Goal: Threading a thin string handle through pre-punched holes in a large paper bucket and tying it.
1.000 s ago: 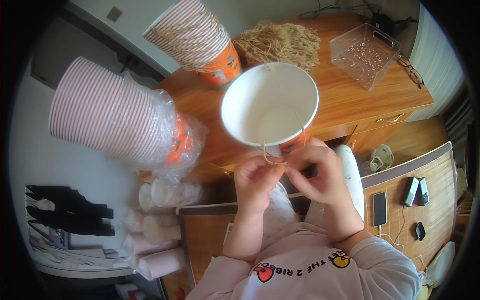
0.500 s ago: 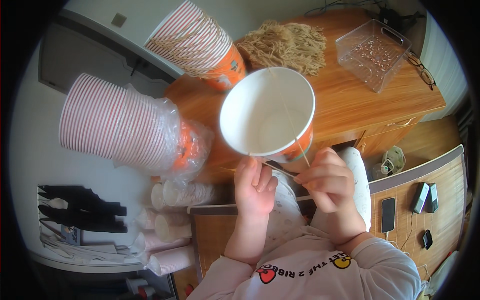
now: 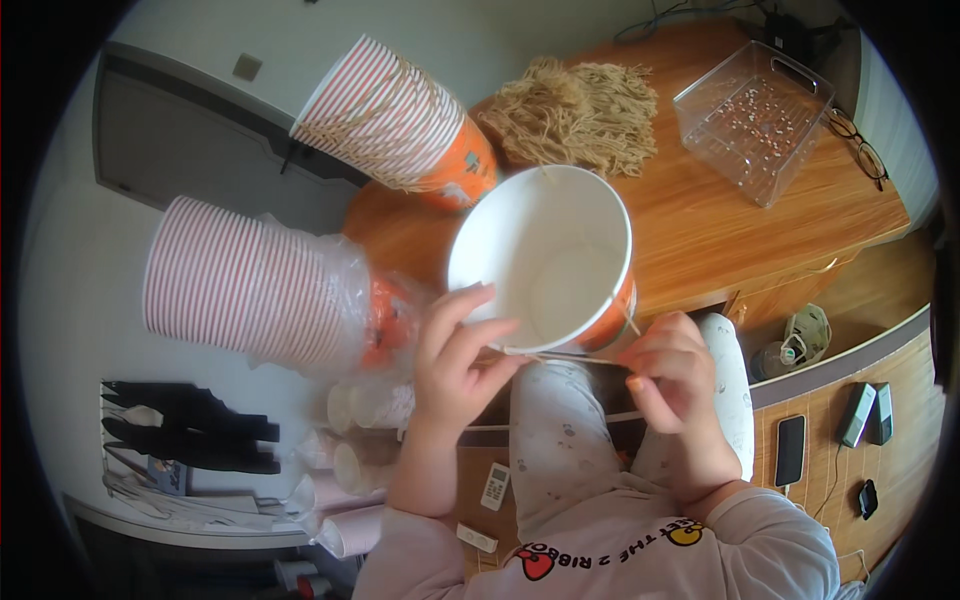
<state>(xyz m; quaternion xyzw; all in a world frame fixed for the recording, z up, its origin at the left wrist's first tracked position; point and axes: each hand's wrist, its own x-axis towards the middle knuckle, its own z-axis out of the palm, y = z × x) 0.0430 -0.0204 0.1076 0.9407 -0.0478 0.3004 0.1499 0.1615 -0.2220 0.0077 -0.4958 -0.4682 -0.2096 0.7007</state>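
A white paper bucket (image 3: 530, 240) with an orange outside tilts in front of me, its open mouth facing up toward me. Thin tan cord (image 3: 585, 360) stretches below the near rim between my hands. My left hand (image 3: 455, 355) touches that rim with raised fingertips, while its thumb and a finger pinch the cord. Close to the bucket's right side, the fingers of my right hand (image 3: 670, 365) are curled around the cord's other end. A short bit of cord shows at the far rim; where it runs along the outside is hidden.
Behind the bucket stand a cord-draped stack of buckets (image 3: 400, 125), a heap of tan cords (image 3: 575, 110) and a clear bin (image 3: 755, 125) of small beads. A plastic-wrapped bucket stack (image 3: 250, 285) is at left. Glasses (image 3: 860, 145) lie by the table's right edge, a phone (image 3: 790, 450) lower right.
The cord that crossed the bucket's mouth is no longer over it. My left hand has shifted left and up to the rim with fingers extended; my right hand has drawn slightly right and down.
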